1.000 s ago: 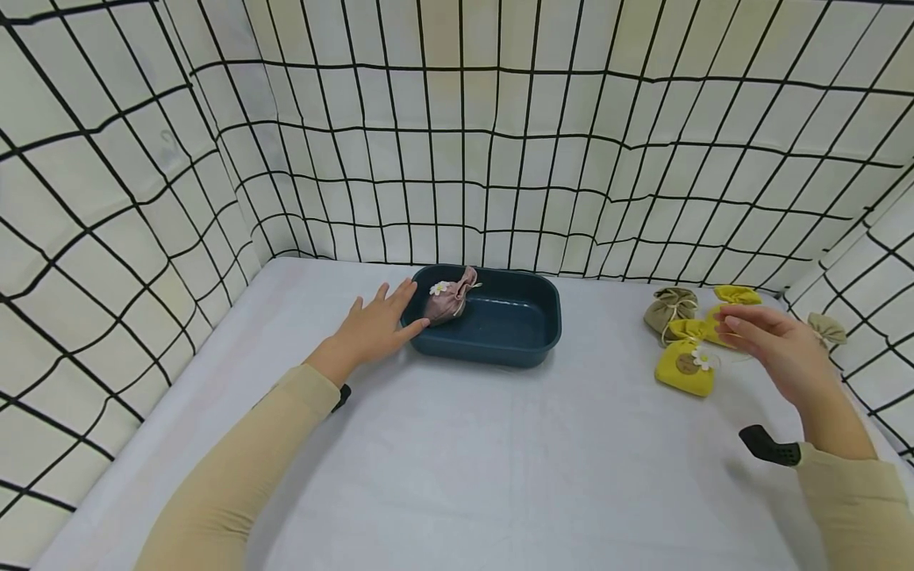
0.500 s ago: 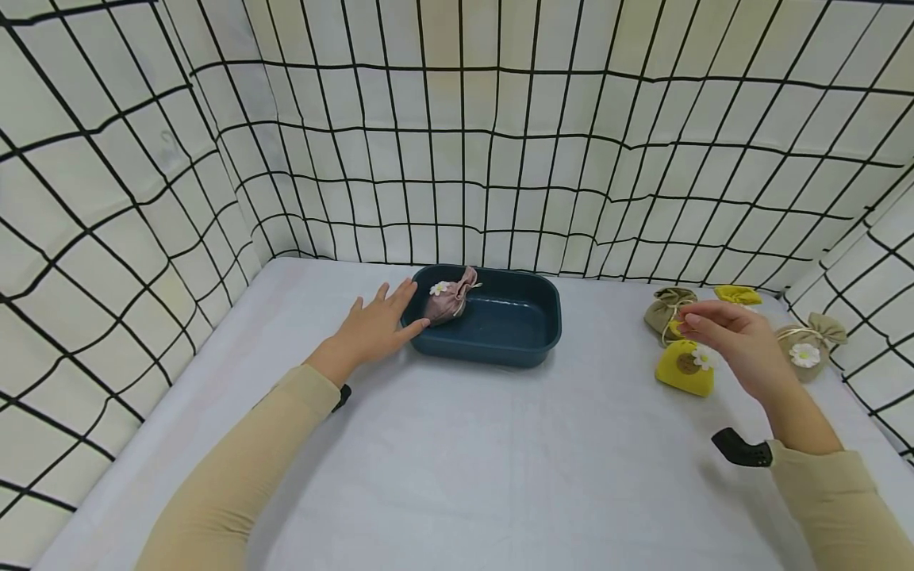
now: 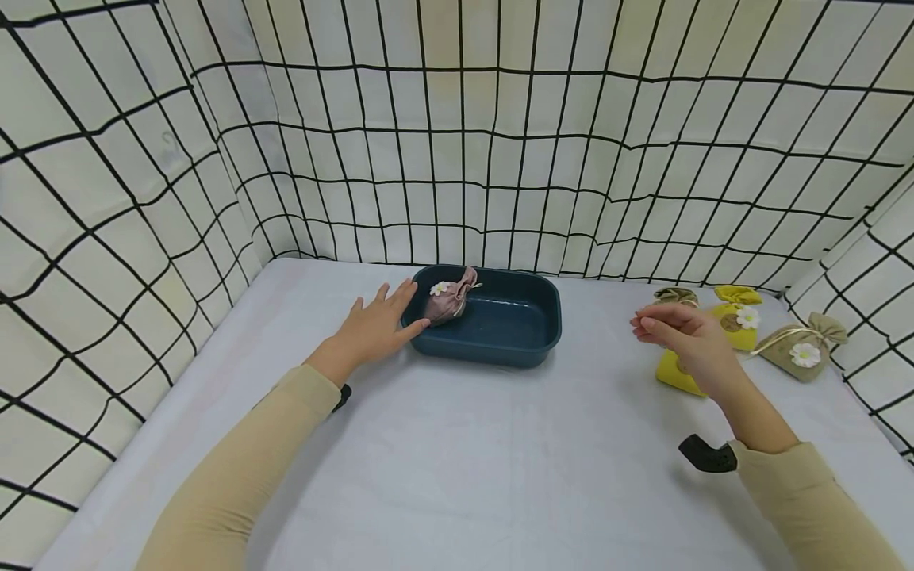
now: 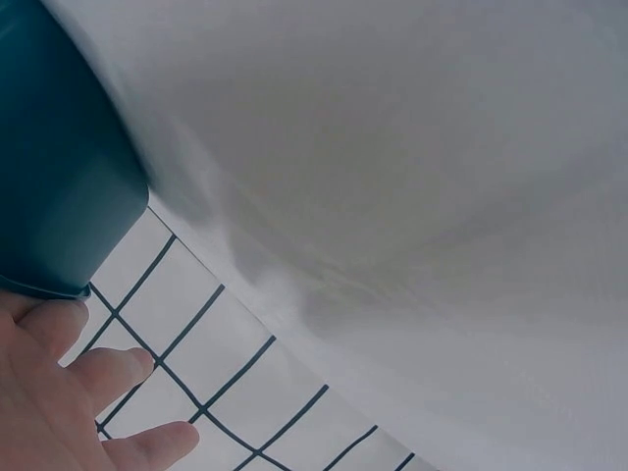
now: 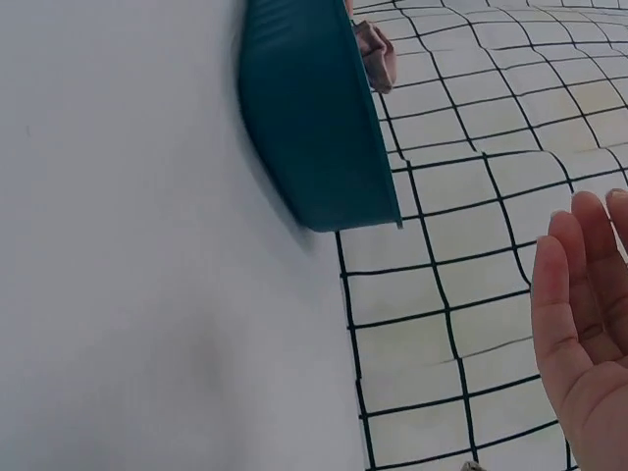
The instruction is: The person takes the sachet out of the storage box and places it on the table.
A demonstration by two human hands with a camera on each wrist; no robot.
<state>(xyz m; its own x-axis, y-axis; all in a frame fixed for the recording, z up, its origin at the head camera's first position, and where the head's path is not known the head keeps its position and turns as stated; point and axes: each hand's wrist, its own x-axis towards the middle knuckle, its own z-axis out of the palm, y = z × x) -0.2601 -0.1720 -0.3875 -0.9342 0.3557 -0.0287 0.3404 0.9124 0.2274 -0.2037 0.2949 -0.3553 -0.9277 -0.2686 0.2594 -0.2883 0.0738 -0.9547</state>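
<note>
Left hand (image 3: 374, 327) lies flat on the white-clothed counter (image 3: 457, 460), fingers straight, fingertips touching the near-left rim of the dark teal rectangular plastic tub (image 3: 493, 317); its grip is relaxed, holding nothing. One pink cloth drawstring pouch with a white daisy (image 3: 451, 297) sits inside the tub at its left end.

Right hand (image 3: 685, 341) hovers above the counter, fingers straight and together, grip empty. It partly covers a yellow cloth pouch (image 3: 670, 371) lying just beside it. Behind are a second yellow pouch with a daisy (image 3: 735, 321), an olive cloth pouch (image 3: 674, 296) mostly hidden by the hand, and a tan burlap pouch with a daisy (image 3: 796, 349) further right.

Judged step: between pouches, one binned, four on the counter, right hand empty-palmed between the cluster and the tub. Next move likely calls for dropping onto the near yellow pouch, pinching its gathered neck, and carrying it left over the tub rim while the left hand steadies the tub.
</note>
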